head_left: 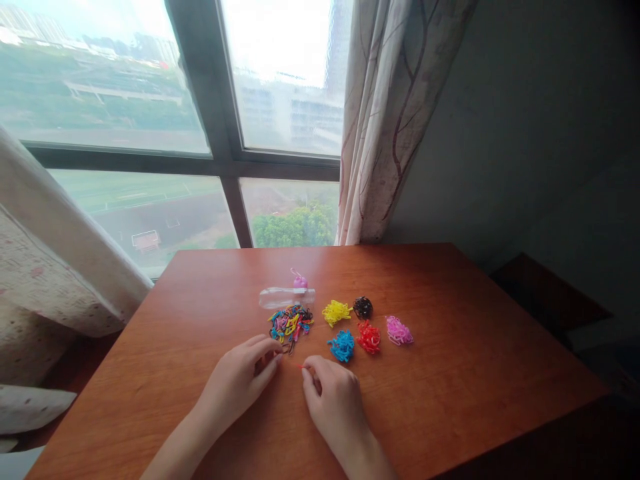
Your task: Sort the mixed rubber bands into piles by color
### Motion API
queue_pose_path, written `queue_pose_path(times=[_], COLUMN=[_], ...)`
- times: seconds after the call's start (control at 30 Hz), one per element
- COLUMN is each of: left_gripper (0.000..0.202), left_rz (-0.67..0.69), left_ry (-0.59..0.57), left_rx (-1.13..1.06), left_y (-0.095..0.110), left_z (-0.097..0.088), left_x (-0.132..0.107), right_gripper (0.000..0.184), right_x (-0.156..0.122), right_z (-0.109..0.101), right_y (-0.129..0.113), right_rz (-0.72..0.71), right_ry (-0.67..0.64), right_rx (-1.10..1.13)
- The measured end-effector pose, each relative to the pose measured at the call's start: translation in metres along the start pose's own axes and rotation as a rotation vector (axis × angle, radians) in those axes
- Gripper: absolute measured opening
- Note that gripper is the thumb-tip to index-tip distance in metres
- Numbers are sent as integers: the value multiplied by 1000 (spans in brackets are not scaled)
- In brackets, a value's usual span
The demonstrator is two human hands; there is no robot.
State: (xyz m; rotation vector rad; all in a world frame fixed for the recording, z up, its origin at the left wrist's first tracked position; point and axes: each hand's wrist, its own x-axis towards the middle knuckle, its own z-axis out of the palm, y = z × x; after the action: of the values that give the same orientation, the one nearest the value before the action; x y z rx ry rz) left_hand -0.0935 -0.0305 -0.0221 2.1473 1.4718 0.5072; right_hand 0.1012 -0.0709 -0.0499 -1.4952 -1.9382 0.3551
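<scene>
A mixed pile of small coloured looped pieces (290,323), which look like bands or clips, lies on the brown table. My left hand (245,373) is at its front edge, thumb and forefinger nearly closed at a small dark looped piece (287,349). Between the thumb and forefinger of my right hand (333,390) is a small red piece (300,365), mostly hidden. To the right lie separate heaps: yellow (337,313), black (363,307), blue (342,346), red (369,337) and pink (399,331).
Behind the mixed pile, a clear plastic container (285,298) lies on its side, with a pink-purple lid-like piece (299,282) and cord beyond it. The wooden table (225,287) reaches toward a window, with curtains (375,120) on both sides.
</scene>
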Motion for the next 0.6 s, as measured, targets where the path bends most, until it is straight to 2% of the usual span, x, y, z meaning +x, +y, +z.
queue_pose_path(times=[0.13,0.33,0.47,0.6], left_gripper=[21,21,21,21], left_rz=[-73,-117,-114,-120], left_ry=[31,31,35,42], left_rx=[71,120,130,132], left_y=[-6,-6,-6,-6], left_z=[-5,-5,-3,-3], left_x=[-1,0,0,0], right_gripper=[21,29,31,29], right_x=[-1,-3,-4,-1], right_z=[-26,-67,-75,-73], right_y=[20,75,98,103], right_rz=[74,246,323,337], right_ry=[120,245,272,239], right_rx=[32,-108,-188,-206])
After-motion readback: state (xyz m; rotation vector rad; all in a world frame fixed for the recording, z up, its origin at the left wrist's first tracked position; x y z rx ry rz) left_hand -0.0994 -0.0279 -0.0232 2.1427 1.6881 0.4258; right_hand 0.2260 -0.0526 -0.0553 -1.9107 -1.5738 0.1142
